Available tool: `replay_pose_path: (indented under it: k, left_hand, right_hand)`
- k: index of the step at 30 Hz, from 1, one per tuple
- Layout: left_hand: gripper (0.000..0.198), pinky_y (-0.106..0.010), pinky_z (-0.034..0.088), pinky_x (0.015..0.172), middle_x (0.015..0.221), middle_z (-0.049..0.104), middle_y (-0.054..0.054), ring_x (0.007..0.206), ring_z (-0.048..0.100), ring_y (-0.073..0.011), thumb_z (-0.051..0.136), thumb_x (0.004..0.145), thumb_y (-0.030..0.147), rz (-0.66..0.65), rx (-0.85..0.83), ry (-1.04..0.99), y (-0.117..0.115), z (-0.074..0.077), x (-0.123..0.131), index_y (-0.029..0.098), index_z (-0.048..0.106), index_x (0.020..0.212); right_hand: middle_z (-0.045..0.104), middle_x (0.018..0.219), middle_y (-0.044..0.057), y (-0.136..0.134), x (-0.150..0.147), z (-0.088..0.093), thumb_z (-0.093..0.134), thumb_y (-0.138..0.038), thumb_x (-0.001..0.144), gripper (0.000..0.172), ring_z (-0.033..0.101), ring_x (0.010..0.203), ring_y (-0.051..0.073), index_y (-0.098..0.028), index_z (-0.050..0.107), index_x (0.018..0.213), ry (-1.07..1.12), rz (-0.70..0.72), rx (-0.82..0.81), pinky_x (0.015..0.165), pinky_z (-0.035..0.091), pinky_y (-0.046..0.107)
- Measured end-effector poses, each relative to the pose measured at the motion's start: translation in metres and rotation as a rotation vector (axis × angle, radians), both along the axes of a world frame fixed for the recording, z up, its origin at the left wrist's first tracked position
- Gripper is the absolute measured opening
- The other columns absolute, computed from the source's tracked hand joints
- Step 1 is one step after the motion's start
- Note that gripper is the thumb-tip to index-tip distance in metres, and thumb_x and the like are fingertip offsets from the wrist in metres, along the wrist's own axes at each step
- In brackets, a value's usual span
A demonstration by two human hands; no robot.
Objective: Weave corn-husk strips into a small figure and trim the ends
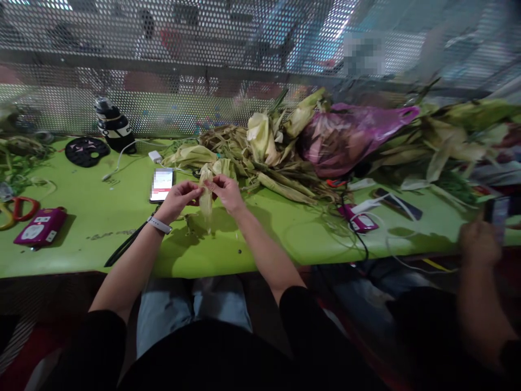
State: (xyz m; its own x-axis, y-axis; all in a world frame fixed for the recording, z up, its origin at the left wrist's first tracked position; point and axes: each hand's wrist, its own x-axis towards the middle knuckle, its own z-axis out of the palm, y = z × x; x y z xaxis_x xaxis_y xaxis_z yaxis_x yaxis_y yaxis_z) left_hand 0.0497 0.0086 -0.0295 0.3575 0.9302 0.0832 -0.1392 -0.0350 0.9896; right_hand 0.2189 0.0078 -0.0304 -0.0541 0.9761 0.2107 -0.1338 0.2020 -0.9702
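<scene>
A pale corn husk piece [206,202] hangs between my two hands, above the front part of the green table. My left hand [183,196] pinches its left side, a grey band on the wrist. From the right, my right hand [225,191] grips the upper part of the same husk with thumb and fingers. Just behind my left hand lies a phone [161,185] with its screen lit. Beyond my hands rises a heap of corn husks [260,138], some pale green, some brown and dried. The fingertips are partly hidden by the husk.
A purple plastic bag [345,138] sits in the heap. Purple power strip boxes [41,227] stand left and right, with cables. Scissors [23,210], a black bottle [115,126] and a black fan-like disc [87,151] are left. A co-worker's hand [480,241] holds a phone at right.
</scene>
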Motion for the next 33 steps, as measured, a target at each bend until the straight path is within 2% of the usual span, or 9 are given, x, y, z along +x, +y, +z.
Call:
replay_pose_path:
  k: [6, 10, 16, 23, 28, 30, 33]
  left_hand:
    - [0.034, -0.025, 0.057, 0.061, 0.071, 0.062, 0.003, 0.06, 0.062, -0.0088, 0.081, 0.069, 0.033, -0.033, -0.013, -0.062, -0.0009, 0.0024, -0.0008, 0.017, 0.056, 0.084]
    - [0.036, -0.023, 0.056, 0.06, 0.079, 0.065, 0.0, 0.068, 0.064, -0.0104, 0.08, 0.07, 0.037, 0.035, 0.009, -0.04, -0.0034, 0.0057, 0.0002, 0.017, 0.061, 0.094]
    - [0.033, -0.021, 0.055, 0.058, 0.076, 0.065, 0.0, 0.067, 0.064, -0.0105, 0.079, 0.07, 0.04, 0.042, -0.005, -0.016, -0.0034, 0.0049, -0.0001, 0.016, 0.064, 0.086]
    - [0.029, -0.021, 0.056, 0.059, 0.076, 0.066, 0.0, 0.068, 0.065, -0.0109, 0.079, 0.069, 0.035, -0.044, -0.073, -0.139, -0.0032, 0.0039, -0.0026, 0.017, 0.062, 0.085]
    - [0.025, -0.021, 0.055, 0.058, 0.07, 0.064, 0.001, 0.064, 0.064, -0.0103, 0.078, 0.067, 0.029, -0.016, -0.111, -0.158, -0.0021, 0.0058, -0.0046, 0.016, 0.061, 0.08]
    - [0.023, -0.021, 0.055, 0.059, 0.068, 0.064, 0.001, 0.061, 0.063, -0.0093, 0.077, 0.068, 0.029, -0.017, -0.123, -0.182, -0.0017, 0.0058, -0.005, 0.016, 0.061, 0.078]
    - [0.023, -0.021, 0.055, 0.062, 0.071, 0.065, 0.001, 0.064, 0.064, -0.009, 0.077, 0.069, 0.029, -0.014, -0.12, -0.212, -0.0018, 0.0056, -0.0049, 0.016, 0.061, 0.079]
  right_hand:
    - [0.049, 0.058, -0.007, 0.0015, 0.0034, 0.0021, 0.078, -0.062, 0.061, 0.049, 0.043, 0.049, 0.007, -0.02, 0.055, 0.072, 0.051, 0.009, -0.009, 0.045, 0.037, 0.022]
    - [0.055, 0.062, -0.004, 0.0029, 0.0027, -0.0017, 0.075, -0.065, 0.063, 0.05, 0.048, 0.052, 0.008, -0.02, 0.059, 0.075, 0.034, 0.035, -0.028, 0.047, 0.04, 0.022]
    - [0.049, 0.058, -0.005, 0.0035, 0.001, -0.0057, 0.069, -0.067, 0.07, 0.048, 0.043, 0.05, 0.008, -0.02, 0.059, 0.073, 0.022, 0.01, 0.002, 0.046, 0.035, 0.022]
    - [0.05, 0.065, -0.004, 0.0028, 0.0011, -0.0036, 0.068, -0.068, 0.07, 0.049, 0.045, 0.057, 0.009, -0.02, 0.058, 0.073, 0.021, -0.005, 0.024, 0.054, 0.04, 0.023]
    - [0.048, 0.062, -0.004, 0.0016, 0.0003, -0.0027, 0.066, -0.072, 0.069, 0.053, 0.043, 0.055, 0.009, -0.02, 0.057, 0.074, -0.032, -0.024, 0.0, 0.05, 0.035, 0.023]
    - [0.047, 0.059, -0.005, 0.0023, -0.0003, -0.0042, 0.065, -0.073, 0.068, 0.054, 0.041, 0.052, 0.008, -0.02, 0.057, 0.074, -0.041, 0.01, -0.029, 0.048, 0.034, 0.023]
    - [0.049, 0.059, -0.005, 0.0021, 0.0007, -0.0047, 0.067, -0.072, 0.067, 0.054, 0.042, 0.051, 0.009, -0.021, 0.056, 0.08, -0.083, 0.016, -0.045, 0.048, 0.035, 0.024]
